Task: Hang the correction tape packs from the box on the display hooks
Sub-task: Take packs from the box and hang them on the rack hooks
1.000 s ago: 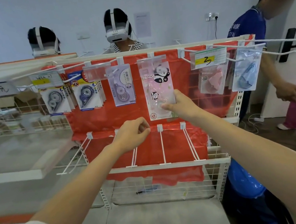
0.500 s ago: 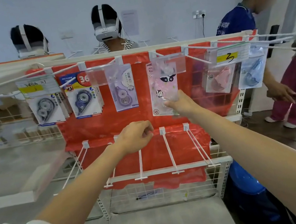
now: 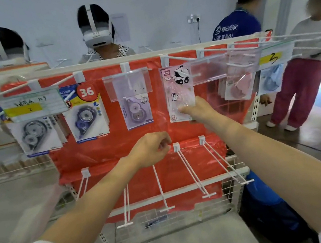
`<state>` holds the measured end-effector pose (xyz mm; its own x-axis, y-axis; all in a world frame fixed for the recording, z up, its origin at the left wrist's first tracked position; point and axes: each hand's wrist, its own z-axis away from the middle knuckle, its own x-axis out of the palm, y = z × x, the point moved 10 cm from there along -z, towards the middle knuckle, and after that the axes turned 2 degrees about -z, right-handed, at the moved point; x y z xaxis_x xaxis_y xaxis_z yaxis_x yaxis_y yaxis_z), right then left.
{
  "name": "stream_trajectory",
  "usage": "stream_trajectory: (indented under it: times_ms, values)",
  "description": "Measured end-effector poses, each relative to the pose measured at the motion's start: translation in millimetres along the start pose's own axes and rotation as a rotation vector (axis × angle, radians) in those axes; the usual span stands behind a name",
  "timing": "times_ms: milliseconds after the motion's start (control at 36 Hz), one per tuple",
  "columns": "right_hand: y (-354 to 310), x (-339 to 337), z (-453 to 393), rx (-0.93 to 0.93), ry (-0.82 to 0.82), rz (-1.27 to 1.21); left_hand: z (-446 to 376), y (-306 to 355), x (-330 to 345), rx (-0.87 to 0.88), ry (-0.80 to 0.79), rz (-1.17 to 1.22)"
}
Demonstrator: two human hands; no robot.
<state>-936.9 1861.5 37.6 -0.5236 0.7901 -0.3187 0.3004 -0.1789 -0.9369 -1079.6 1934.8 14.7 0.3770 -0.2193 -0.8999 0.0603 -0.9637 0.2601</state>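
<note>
A pink panda correction tape pack [image 3: 178,89] hangs from a hook on the top rail [image 3: 145,55] of the red-backed display. My right hand [image 3: 198,111] pinches its lower right corner. My left hand [image 3: 149,149] hovers lower, in front of the bottom row of bare white hooks [image 3: 193,173], fingers curled with nothing in them. Other packs hang on the top row: grey [image 3: 33,135], blue [image 3: 86,120], purple [image 3: 137,112], pink [image 3: 236,86] and light blue [image 3: 271,80]. The box is out of view.
Clear price-tag holders [image 3: 128,84] stick out over the top hooks. A wire basket [image 3: 170,218] sits under the lower hooks, a blue bin [image 3: 262,199] at its right. Two people with headsets stand behind the rack; two more stand at the right.
The view has shifted and drawn closer to the rack. My right hand stays at the panda pack's bottom edge, and my left hand keeps its curled pose by the lower hooks.
</note>
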Motion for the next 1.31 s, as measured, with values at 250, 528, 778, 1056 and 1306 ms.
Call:
stream_trajectory:
  times_ms: [250, 528, 778, 1056, 1306]
  values:
    - [6.7, -15.3, 8.3, -0.029, 0.079, 0.333, -17.7, 9.2, 25.7, 0.084, -0.07, 0.039]
    - [26.1, -56.2, 45.4, -0.047, 0.069, 0.664, -35.6, 65.0, 70.2, 0.267, -0.115, 0.117]
    - [64.3, -103.8, 80.8, 0.012, 0.068, 0.957, -36.3, 126.6, 124.1, 0.422, -0.229, 0.128]
    - [139.5, -150.8, 135.8, 0.149, 0.01, 1.103, -22.1, 206.0, 199.4, 0.611, -0.38, 0.007]
    - [238.4, -175.9, 194.2, 0.331, -0.089, 1.08, 20.7, 247.4, 285.7, 0.719, -0.555, -0.143]
